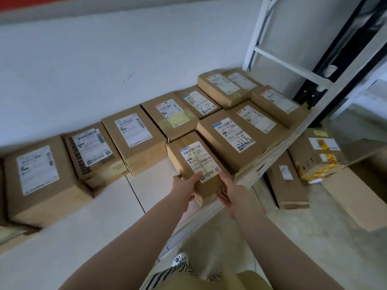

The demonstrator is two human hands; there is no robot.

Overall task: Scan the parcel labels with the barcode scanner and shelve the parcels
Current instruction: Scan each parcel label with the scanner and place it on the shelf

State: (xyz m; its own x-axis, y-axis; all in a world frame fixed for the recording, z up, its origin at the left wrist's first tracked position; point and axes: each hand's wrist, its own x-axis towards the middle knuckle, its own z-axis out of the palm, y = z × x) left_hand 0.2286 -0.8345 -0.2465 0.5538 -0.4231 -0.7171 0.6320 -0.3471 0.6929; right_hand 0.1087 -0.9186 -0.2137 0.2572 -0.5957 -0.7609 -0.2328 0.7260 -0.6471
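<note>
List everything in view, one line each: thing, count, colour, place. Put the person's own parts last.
held parcel: one, brown cardboard with white label, at the shelf's front edge, gripped from both sides.
shelved parcels: about ten, brown with white labels facing up, in rows along the wall.
shelf board: one, white, under the parcels.
shelf frame: one, white metal, upper right.
floor boxes: about three, brown, one with yellow-red tape, lower right below the shelf.
wall: one, white, behind the shelf.
barcode scanner: none visible.
shoe: one, white with dark spots, bottom centre.
left hand: one, grips the held parcel's left near corner.
right hand: one, grips its right near side.
</note>
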